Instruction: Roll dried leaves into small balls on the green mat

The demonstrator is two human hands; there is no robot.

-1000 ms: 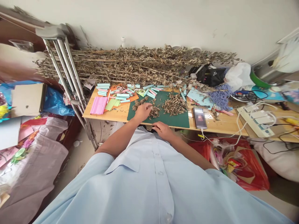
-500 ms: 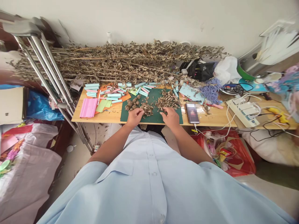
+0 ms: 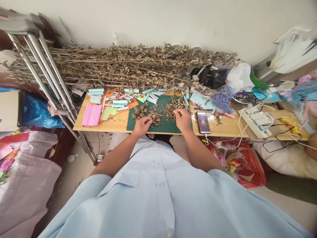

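A dark green mat (image 3: 169,126) lies on the wooden table, bearing dried leaves. My left hand (image 3: 142,126) is closed at the mat's front edge, its fingertips pinched beside a small leaf pile (image 3: 156,118); what they hold, if anything, is too small to name. Just behind that hand sit several brown leaf balls (image 3: 140,111). At the near right side of the larger leaf pile (image 3: 176,105), my right hand (image 3: 183,120) has thumb and forefinger together, and anything between them is too small to make out.
Dried stalks (image 3: 119,67) stretch along the back. Paper rolls (image 3: 120,102) and pink paper (image 3: 91,115) lie left of the mat. A phone (image 3: 203,122), purple cord (image 3: 223,99) and a power strip (image 3: 255,121) are to the right. Metal crutches (image 3: 47,69) lean at the left.
My right hand has moved slightly up and to the right, and its thumb and forefinger have come together. My left hand stays beside the small pile. The view has shifted slightly.
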